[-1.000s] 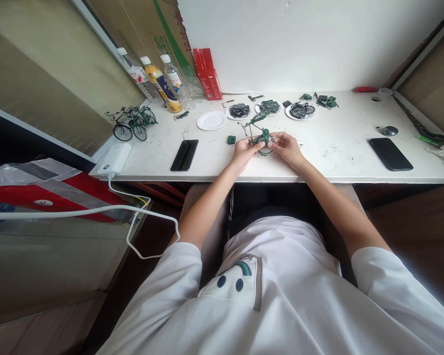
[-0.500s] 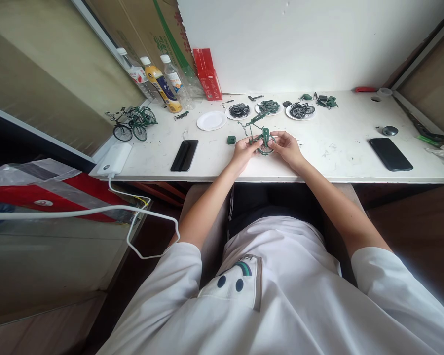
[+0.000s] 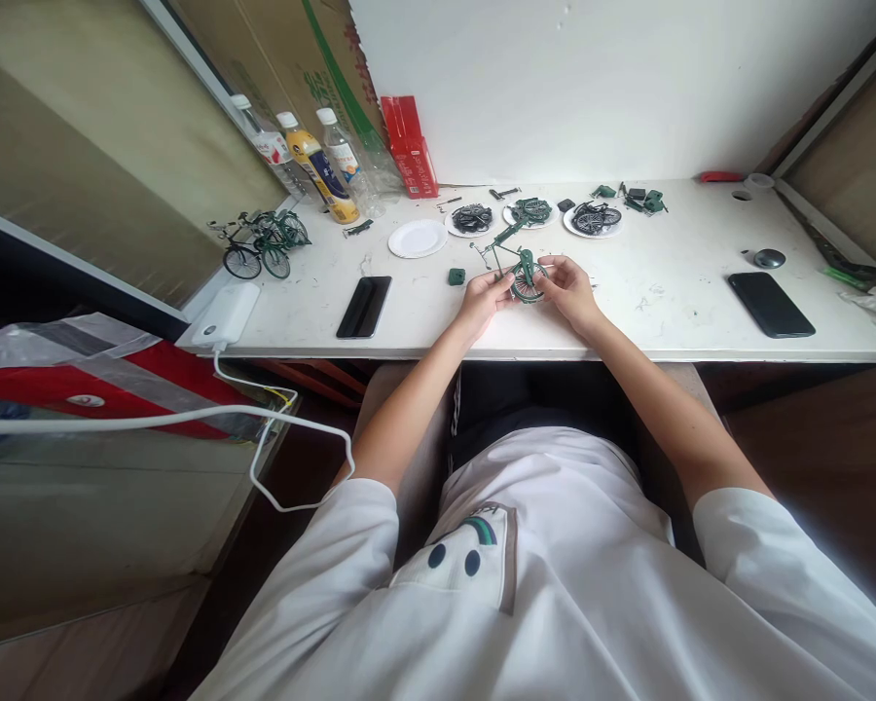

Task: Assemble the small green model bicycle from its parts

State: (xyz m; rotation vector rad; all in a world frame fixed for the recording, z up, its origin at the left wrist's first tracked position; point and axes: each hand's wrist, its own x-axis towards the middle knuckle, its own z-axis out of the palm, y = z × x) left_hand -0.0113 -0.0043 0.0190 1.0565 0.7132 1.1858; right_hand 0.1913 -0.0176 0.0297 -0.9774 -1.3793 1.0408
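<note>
Between my hands, above the front half of the white table, is a green model bicycle, its spoked wheel toward me and its frame slanting up to the left. My left hand is closed on the left side of the wheel, thumb on top. My right hand pinches the wheel's right side near the green chain guard; its far fingers are partly hidden behind the wheel. A small green block-like part lies to the left of the bicycle.
Paper plates with bicycle parts line the back beside a bare plate. Assembled model bicycles stand at left near bottles and a power strip. Phones lie left and right.
The bicycle has turned slightly in my hands and its wheel sits a little farther right and up. My right fingers have shifted a bit; my left hand has barely moved.
</note>
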